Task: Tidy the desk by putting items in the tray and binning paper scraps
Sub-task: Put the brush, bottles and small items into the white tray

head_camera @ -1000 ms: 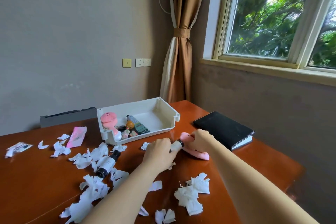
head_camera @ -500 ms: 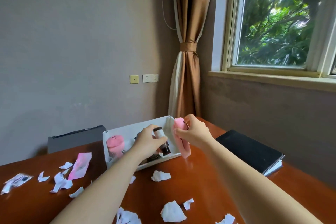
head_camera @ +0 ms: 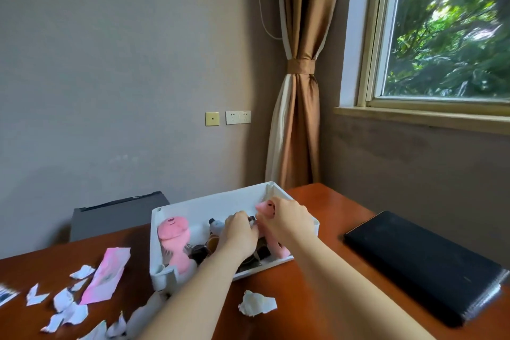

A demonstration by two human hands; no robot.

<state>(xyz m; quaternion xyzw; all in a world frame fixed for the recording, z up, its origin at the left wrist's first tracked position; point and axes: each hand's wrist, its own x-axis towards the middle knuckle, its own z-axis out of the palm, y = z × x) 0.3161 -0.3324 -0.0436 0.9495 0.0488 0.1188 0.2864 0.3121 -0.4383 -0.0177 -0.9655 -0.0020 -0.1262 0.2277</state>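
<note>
Centre frame: both hands over white tray [head_camera: 209, 201]. Right hand [head_camera: 287, 219] grips pink item [head_camera: 266, 208]. Left hand [head_camera: 240, 234], touching it, curls round small bottle [head_camera: 251, 219], mostly hidden.

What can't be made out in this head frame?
- Left hand grip: its back hides the fingers, head view.
- Tray contents beneath both hands: hidden.
- Pink toy in right hand: mostly covered.
- Scraps lower left: blurred, cut by the edge.

Both forearms reach forward — left hand [head_camera: 240, 232] and right hand [head_camera: 287, 220] nearly touching, fingers curled.
</note>
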